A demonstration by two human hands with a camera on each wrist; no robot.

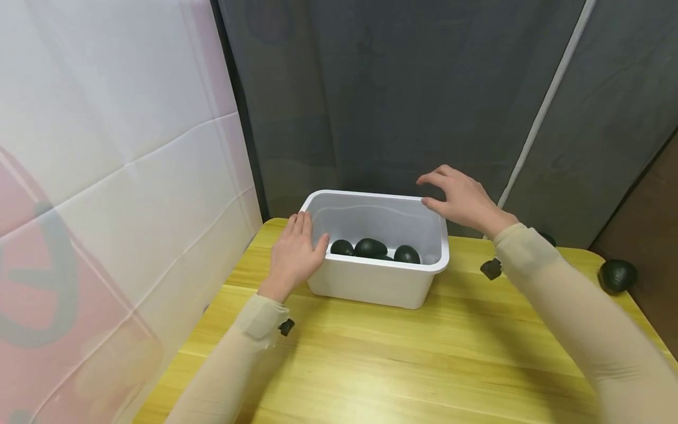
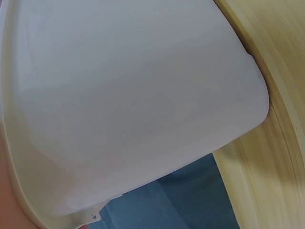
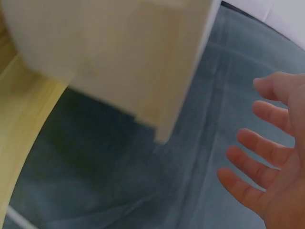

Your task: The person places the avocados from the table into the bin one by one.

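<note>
- My left fingers (image 1: 303, 227) lie straight and together, flat against the left end wall of the white bin (image 1: 371, 282), thumb hooked over its rim; they press rather than clamp.
- My right fingers (image 1: 435, 176) are spread and lightly curled at the bin's far right corner, thumb near the rim. From the right wrist view they hang apart in open air beside the bin wall (image 3: 119, 57), so I judge they are not yet in contact.
- The left hand (image 1: 293, 257) sits low on the bin's left side; the right hand (image 1: 462, 200) hovers above and just behind the bin's right rim.
- To do this well, I'd bring the right palm onto the right end wall, opposite the left hand, so that both press evenly before the bin moves.
- The bin stands upright on the yellow worktop (image 1: 424, 353), near its back edge and close to the grey curtain (image 1: 397, 88). Inside lie three dark avocados (image 1: 370, 248), loose along the bin's near wall; they will roll if I tilt it, so I'd keep it level.
- Right of the bin, well apart, another avocado (image 1: 617, 275) rests near the worktop's right edge; I'd keep my right sleeve off it.
- Left of the bin hangs a white and pink sheet (image 1: 106, 176).
</note>
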